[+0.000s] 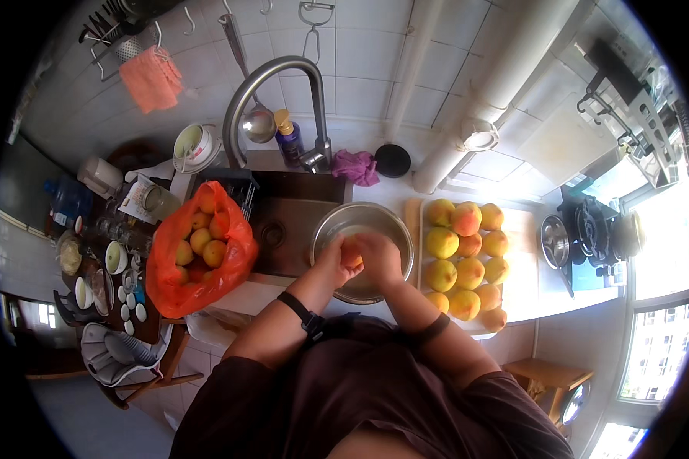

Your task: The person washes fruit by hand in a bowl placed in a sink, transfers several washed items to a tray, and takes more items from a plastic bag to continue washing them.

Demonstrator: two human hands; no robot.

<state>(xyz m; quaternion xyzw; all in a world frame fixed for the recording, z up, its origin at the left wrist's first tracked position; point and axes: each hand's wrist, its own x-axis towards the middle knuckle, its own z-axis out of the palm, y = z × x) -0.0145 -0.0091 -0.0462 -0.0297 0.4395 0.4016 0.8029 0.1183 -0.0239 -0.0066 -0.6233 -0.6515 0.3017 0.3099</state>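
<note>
Both of my hands are over a round stainless steel basin [403, 244] that holds water, at the right end of the sink. My left hand [332, 263] cups a reddish peach [351, 252] from the left. My right hand [380, 255] is closed around the same peach from the other side, hiding most of it. To the right, several yellow-red peaches [469, 273] stand in rows on a white tray [519, 229]. On the left, an open red plastic bag [166, 269] holds several more peaches [201, 241].
Behind the basin are the sink [304, 218], a curved faucet [275, 63], a purple-blue pump bottle [289, 140], a purple cloth [356, 166] and a black round lid [393, 160]. A pan [554, 241] sits far right by the stove. A cluttered table [100, 269] stands left.
</note>
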